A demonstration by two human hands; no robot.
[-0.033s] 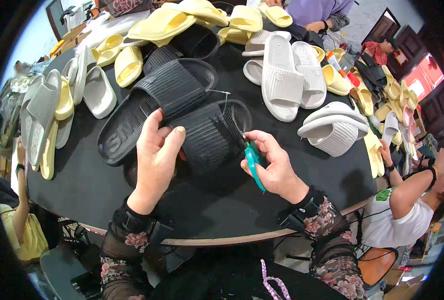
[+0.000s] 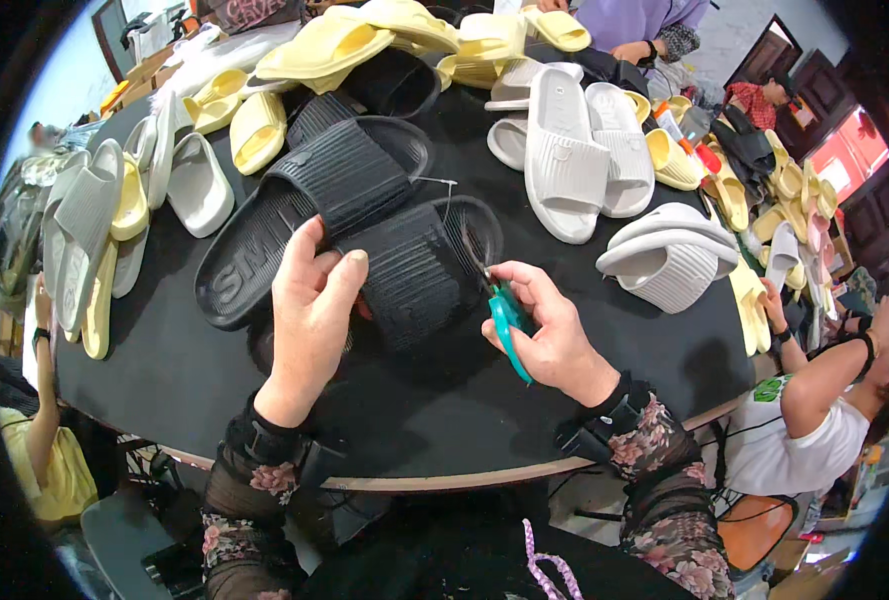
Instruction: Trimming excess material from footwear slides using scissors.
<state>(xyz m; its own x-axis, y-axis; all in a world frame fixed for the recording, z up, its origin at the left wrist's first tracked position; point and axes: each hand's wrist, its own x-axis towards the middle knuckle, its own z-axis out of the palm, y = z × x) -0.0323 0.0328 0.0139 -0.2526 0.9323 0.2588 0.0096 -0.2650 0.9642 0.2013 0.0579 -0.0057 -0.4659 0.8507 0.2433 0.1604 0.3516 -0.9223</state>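
My left hand (image 2: 316, 300) is closed on a pair of black slide slippers, thumb pressed to the edge of the strap of the right slide (image 2: 404, 275). The left slide (image 2: 339, 180) lies tilted beside it, its footbed toward the lower left. A thin clear tag loop (image 2: 444, 190) sticks up between the two slides. In my right hand (image 2: 549, 335) are small snips with teal handles (image 2: 507, 325), fingers wrapped round them. Their dark blades point into the opening of the right slide; the tips are hard to make out against the black.
Grey slides (image 2: 569, 150) stand to the right, with another grey pair (image 2: 669, 255) nearer. Yellow slides (image 2: 324, 50) are heaped at the back, and grey and yellow ones (image 2: 89, 220) at the left. Co-workers sit around the round black table (image 2: 444, 430), one in a white shirt (image 2: 789, 430).
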